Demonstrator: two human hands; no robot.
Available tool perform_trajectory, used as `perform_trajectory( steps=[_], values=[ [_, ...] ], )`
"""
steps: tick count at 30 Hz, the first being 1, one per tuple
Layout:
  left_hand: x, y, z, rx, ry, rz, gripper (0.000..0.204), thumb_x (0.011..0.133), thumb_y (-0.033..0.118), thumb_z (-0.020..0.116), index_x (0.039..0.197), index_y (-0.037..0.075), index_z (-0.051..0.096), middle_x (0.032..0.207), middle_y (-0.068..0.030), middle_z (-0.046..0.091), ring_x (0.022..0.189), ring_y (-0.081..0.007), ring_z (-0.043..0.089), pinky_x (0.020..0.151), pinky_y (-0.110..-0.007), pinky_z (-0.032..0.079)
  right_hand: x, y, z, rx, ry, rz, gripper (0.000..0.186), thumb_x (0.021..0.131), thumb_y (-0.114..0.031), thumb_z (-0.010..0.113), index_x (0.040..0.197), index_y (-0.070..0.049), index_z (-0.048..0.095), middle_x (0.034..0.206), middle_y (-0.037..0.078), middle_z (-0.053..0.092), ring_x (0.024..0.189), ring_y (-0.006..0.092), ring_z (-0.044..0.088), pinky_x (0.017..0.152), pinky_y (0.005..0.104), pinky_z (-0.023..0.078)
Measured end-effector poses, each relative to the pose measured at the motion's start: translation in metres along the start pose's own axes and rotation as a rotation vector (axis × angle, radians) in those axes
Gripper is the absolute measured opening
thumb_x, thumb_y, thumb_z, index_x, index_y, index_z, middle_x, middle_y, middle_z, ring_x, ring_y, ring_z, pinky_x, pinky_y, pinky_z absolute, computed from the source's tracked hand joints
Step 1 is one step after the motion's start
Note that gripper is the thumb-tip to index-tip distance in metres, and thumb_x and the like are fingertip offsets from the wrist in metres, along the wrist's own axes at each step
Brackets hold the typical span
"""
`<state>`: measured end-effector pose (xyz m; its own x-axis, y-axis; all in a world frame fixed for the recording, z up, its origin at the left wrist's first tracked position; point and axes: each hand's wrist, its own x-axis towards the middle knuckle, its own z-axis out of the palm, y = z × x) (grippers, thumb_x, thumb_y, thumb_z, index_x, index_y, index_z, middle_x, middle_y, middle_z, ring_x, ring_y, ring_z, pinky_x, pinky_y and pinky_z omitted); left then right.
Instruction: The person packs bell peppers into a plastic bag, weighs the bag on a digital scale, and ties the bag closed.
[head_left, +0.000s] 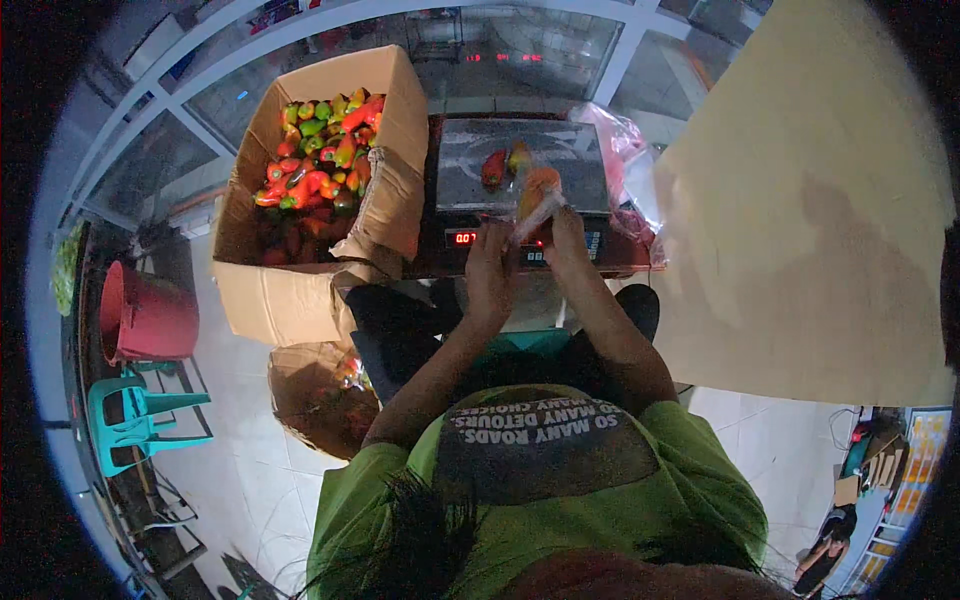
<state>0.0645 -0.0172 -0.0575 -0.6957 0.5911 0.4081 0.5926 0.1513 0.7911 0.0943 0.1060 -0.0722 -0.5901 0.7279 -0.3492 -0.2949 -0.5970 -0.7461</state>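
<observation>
A digital weighing scale (465, 140) with a flat metal top and a lit red display stands in front of me. Two peppers lie on it, a red one (493, 168) and a yellow-green one (518, 157). At the scale's near edge is a small clear plastic bag (541, 216) with orange-yellow contents, probably a pepper. My right hand (567, 243) is closed on the bag's right side. My left hand (490, 272) is closed at its lower left edge, with its fingertips partly hidden.
Left of the scale, a tall cardboard box (398, 200) holds many red, green and orange peppers. Another carton (300, 385) sits below it. Pink and clear plastic bags (620, 150) lie right of the scale, beside a big tan board (790, 230). A red bin (160, 318) and green chair (130, 420) stand far left.
</observation>
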Motion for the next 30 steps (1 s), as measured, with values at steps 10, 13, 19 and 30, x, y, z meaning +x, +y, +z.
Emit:
perform_trajectory(
  steps=[10,13,19,30],
  values=[
    [-0.013,-0.012,0.009,-0.329,0.179,-0.03,0.014,0.071,0.004,0.05,0.083,0.001,0.044,0.076,-0.0094,0.044,0.068,-0.0241,0.046,0.055,-0.031,0.037,-0.045,-0.012,-0.002,-0.098,-0.571,-0.092,0.024,0.082,-0.025,0.046,0.088,-0.003,0.054,0.086,0.006,0.055,0.078,0.017,0.055,0.067,0.0294,0.045],
    [0.011,-0.006,-0.019,-0.828,0.182,-0.424,0.013,0.078,0.012,0.049,0.082,0.002,0.043,0.073,-0.0045,0.044,0.062,-0.0166,0.045,0.054,-0.028,0.037,-0.039,-0.013,-0.004,-0.158,-0.503,0.042,0.026,0.081,-0.025,0.047,0.092,-0.003,0.055,0.092,0.007,0.055,0.081,0.0166,0.055,0.07,0.0284,0.045],
    [0.028,-0.062,-0.035,-0.546,0.082,-0.194,0.017,0.077,0.016,0.051,0.078,-0.001,0.047,0.069,-0.0076,0.051,0.063,-0.0164,0.049,0.057,-0.029,0.04,-0.043,-0.045,0.001,-0.53,-0.758,0.295,0.028,0.081,-0.019,0.049,0.102,0.0,0.051,0.092,0.007,0.056,0.081,0.0143,0.056,0.073,0.0282,0.044],
    [0.06,-0.026,-0.081,-0.218,-0.043,-0.071,0.016,0.072,0.001,0.047,0.086,-0.001,0.054,0.072,-0.0135,0.056,0.069,-0.0176,0.055,0.061,-0.03,0.041,0.098,-0.044,-0.012,-1.274,-0.469,-1.012,0.034,0.07,-0.018,0.056,0.1,-0.003,0.051,0.101,0.014,0.05,0.092,0.026,0.05,0.076,0.0373,0.04]
  ],
)
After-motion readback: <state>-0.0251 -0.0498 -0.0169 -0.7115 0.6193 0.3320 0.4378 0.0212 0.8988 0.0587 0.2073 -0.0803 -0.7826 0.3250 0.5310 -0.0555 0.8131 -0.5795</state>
